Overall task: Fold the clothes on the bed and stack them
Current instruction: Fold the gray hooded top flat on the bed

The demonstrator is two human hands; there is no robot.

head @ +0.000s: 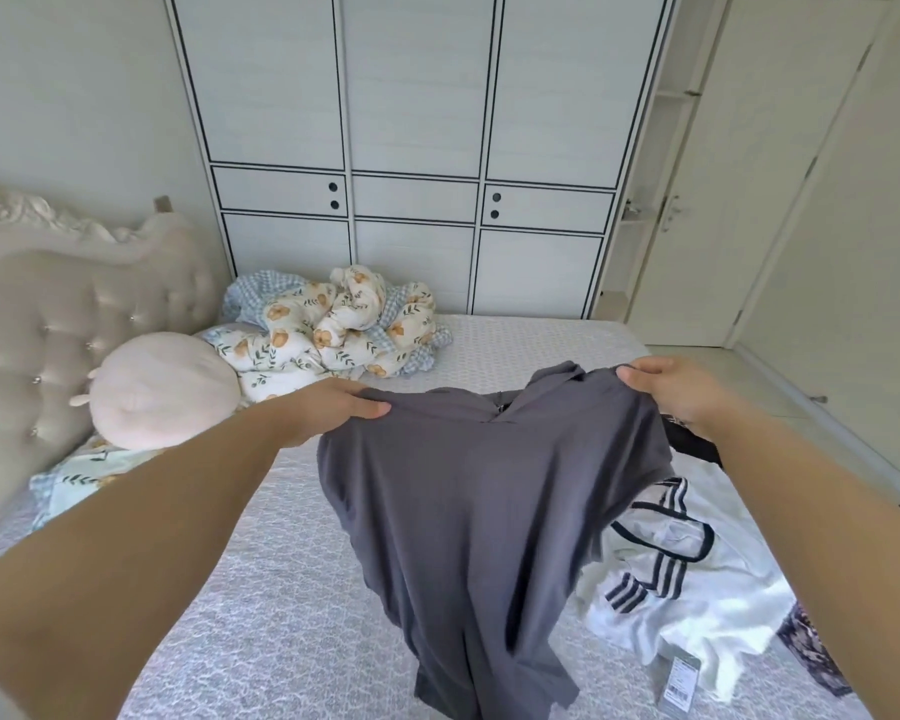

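The person held a grey polo shirt (479, 491) up over the bed (261, 589), stretched between both hands at its shoulders so that its body hung down toward the near edge. The left hand (333, 410) pinched the left shoulder seam, thumb on top and fingers curled under the cloth. The right hand (668, 389) gripped the right shoulder the same way, with the collar sagging between the two. To the right on the bed, partly behind the hanging shirt, lay a white garment with dark stripes (671, 558), rumpled, with a paper tag (677, 680) at its near side. A dark patterned cloth (809, 649) showed just right of it, and a dark garment (694, 444) lay farther back under the right wrist. At the far left sat a round pink cushion (165, 389) against the tufted headboard (48, 324), beside a bunched floral quilt (333, 324). A white wardrobe (411, 122) stood beyond the bed.
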